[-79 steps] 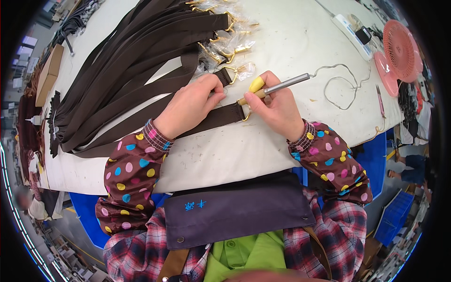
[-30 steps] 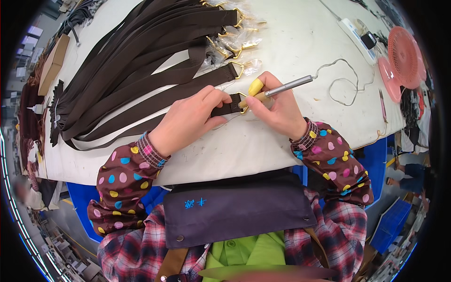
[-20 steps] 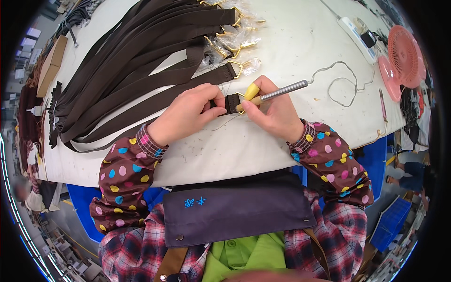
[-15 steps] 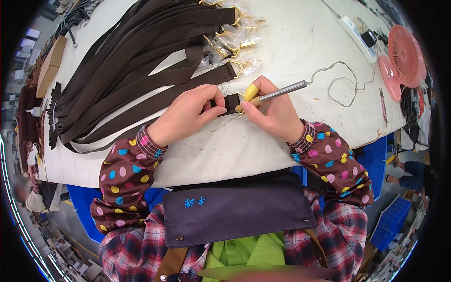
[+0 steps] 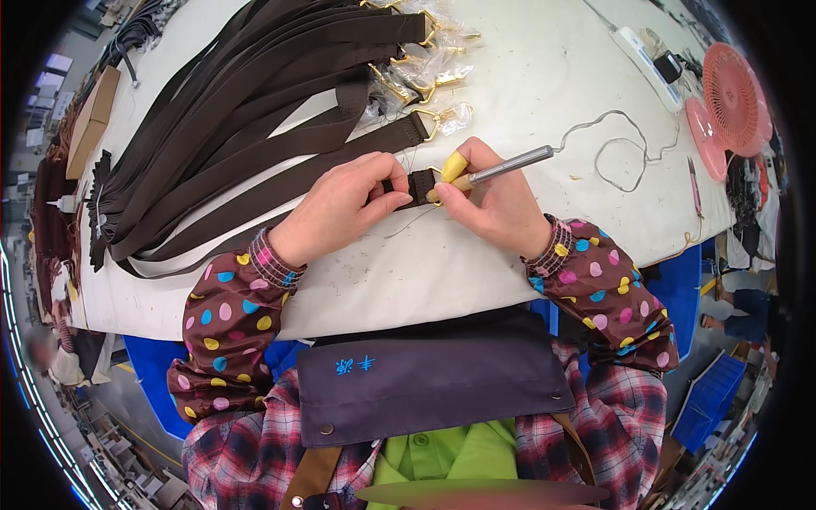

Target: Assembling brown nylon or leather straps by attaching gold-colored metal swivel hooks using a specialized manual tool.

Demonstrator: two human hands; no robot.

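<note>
My left hand [image 5: 342, 202] pinches a dark brown webbing strap [image 5: 420, 187] close to its end, thumb and fingers pressed together on it. At that end sits a gold metal ring [image 5: 434, 194], partly covered by my right fingers. My right hand [image 5: 501, 208] is closed around a corded pen-like tool [image 5: 515, 164] with a silver barrel and a wooden-coloured front part. The tool's front points at the stitched strap end beside the ring; its exact contact there is too small to tell. A yellow cover [image 5: 454, 165] wraps one right finger. Loose threads lie near the strap.
A bundle of brown straps [image 5: 229, 127] spreads over the left of the white table [image 5: 408, 280], with plastic-wrapped gold hardware [image 5: 433, 81] at their ends. On the right are a looped cord [image 5: 625, 161], a power strip [image 5: 646, 68], a pink fan [image 5: 731, 102] and a thin pink-handled tool [image 5: 694, 189].
Almost nothing differs. Both hands keep their hold on the strap and the pen-like tool, while the whole view shifts very slightly.
</note>
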